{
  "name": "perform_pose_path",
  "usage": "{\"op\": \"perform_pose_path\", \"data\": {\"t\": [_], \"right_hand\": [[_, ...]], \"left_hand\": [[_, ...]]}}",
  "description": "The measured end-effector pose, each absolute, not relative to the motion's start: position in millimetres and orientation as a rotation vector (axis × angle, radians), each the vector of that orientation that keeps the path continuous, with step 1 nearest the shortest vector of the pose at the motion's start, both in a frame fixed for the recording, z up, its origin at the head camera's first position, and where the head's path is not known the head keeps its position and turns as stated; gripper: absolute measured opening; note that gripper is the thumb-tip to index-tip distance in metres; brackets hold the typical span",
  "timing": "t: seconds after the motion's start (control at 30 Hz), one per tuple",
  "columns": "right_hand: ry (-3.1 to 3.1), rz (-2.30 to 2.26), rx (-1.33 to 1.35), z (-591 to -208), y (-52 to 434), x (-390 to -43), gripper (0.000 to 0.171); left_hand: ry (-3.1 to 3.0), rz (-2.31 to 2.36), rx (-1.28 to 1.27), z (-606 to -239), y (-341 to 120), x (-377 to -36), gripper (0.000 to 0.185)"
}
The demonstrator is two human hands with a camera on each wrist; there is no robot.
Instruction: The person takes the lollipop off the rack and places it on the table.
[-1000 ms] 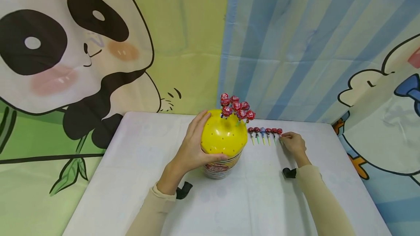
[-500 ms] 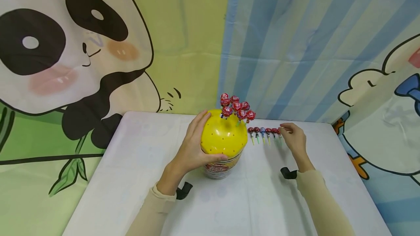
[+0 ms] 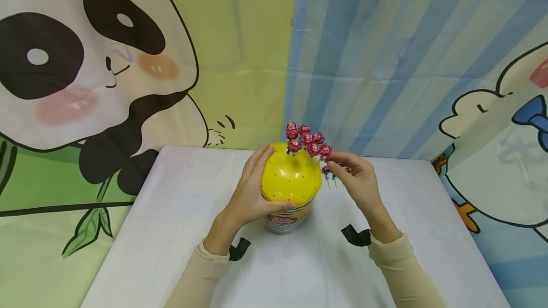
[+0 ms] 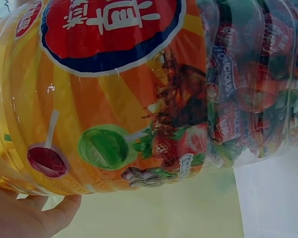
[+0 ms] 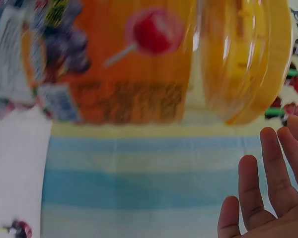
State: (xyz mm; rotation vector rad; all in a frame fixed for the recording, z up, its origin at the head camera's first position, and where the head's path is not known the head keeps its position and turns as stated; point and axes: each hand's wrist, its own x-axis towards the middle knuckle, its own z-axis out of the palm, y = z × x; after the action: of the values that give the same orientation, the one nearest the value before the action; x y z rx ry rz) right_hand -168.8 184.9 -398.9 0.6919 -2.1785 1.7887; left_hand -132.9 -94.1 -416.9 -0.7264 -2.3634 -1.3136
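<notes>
A clear candy jar (image 3: 284, 224) with a domed yellow lid (image 3: 291, 179) stands on the table, its orange label (image 4: 114, 178) filling the left wrist view. My left hand (image 3: 248, 196) grips the lid from the left, thumb across the front. Several red-wrapped lollipops (image 3: 307, 139) stick up from small holes at the lid's back right. Beside them, the thumb and forefinger of my right hand (image 3: 361, 182) pinch a lollipop, mostly hidden by the fingers. The other fingers of the right hand (image 5: 268, 198) spread apart below the lid in the right wrist view.
Behind my right hand a row of lollipops (image 3: 326, 170) lies on the white tabletop (image 3: 197, 194), partly covered by the hand. Patterned cloth (image 3: 257, 61) hangs along the table's back edge. A black mount (image 3: 356, 235) juts from each wrist.
My right hand has come from the right end of the lollipop row, up and left to the lid's right side. The left hand and jar have stayed in place.
</notes>
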Motion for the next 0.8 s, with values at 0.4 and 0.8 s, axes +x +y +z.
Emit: {"op": "perform_pose_path", "data": {"t": [0.4, 0.8], "right_hand": [[-2.136, 1.750, 0.742, -385, 161, -164, 0.020], [-2.108, 1.729, 0.654, -362, 155, -154, 0.013]], "left_hand": [[-2.379, -1.334, -0.715, -417, -94, -133, 0.126], [-2.379, -1.325, -0.702, -418, -94, -133, 0.127]]}}
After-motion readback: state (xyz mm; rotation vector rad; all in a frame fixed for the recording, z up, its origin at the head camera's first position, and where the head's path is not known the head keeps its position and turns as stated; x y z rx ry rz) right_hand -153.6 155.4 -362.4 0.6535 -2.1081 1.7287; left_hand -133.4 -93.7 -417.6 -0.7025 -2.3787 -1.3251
